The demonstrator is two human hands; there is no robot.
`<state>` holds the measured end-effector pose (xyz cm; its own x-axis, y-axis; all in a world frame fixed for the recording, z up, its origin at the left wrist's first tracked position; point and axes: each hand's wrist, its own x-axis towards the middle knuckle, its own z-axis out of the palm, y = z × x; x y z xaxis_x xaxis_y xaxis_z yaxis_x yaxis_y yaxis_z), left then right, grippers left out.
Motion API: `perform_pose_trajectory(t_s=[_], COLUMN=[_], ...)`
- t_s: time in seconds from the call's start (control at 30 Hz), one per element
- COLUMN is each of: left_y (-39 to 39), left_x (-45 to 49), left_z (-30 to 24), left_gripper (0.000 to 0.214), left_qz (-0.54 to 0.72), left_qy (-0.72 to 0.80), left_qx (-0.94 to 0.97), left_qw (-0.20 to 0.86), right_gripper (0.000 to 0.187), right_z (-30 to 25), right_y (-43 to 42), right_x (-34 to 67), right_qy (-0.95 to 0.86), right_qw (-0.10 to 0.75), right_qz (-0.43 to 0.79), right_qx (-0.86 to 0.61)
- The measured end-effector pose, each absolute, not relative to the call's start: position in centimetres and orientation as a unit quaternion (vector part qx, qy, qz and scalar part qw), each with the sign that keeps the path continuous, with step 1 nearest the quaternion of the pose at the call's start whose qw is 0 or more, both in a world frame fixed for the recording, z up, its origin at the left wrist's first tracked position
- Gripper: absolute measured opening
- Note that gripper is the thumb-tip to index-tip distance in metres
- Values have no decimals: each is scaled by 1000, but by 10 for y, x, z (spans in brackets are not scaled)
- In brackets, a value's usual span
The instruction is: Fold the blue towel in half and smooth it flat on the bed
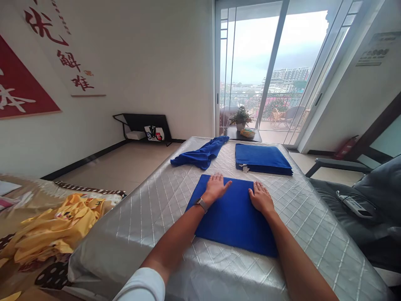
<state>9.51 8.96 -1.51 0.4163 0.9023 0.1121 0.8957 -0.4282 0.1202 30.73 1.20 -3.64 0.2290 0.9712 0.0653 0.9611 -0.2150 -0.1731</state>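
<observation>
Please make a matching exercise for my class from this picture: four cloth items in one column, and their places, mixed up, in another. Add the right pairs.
Column one:
1. Flat blue cloth
2. Crumpled blue cloth
3. Blue stack
4. Yellow clothing

Column two:
A. Far end of the silver cover, right side
B. In a heap left of the silver cover
C. Under the left hand and right hand
D. Far end of the silver cover, left side

Pairs: 1-C, 2-D, 3-A, 4-B

Left hand [216,187]: flat, palm down, below and slightly right of frame centre. Right hand [262,198]: likewise palm down, farther right, slightly lower. Left forearm [177,234] slants from lower middle; right forearm [291,251] from lower right.
</observation>
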Motion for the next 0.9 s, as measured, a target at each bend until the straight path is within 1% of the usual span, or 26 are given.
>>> perform_pose_trajectory(t_s=[0.1,0.17,0.23,0.3,0.4,0.53,0.77,0.9], left_y=[66,53,45,43,51,69,100,109], left_x=[155,190,213,219,202,154,65,31], left_z=[-18,-22,-25,-28,-32,-36,-37,-42], left_gripper=[74,68,66,69,74,79,79,77], left_qz=[96,124,149,154,137,125,95,109], left_qy=[419,356,329,338,369,429,529,567], left_qx=[900,924,930,925,914,892,842,816], left_qw=[66,65,67,87,103,71,48,22], right_gripper=[64,63,65,67,62,64,66,66], right_z=[-40,-42,-44,-45,-43,-40,-37,-37], right_y=[11,9,6,5,8,12,11,12], right_x=[311,315,318,319,316,311,311,311], right_qy=[-624,-639,-658,-664,-646,-626,-622,-623], right_qw=[82,70,59,57,70,79,81,75], right_qz=[22,16,11,9,11,23,33,31], right_qx=[-777,-766,-751,-745,-760,-776,-778,-778])
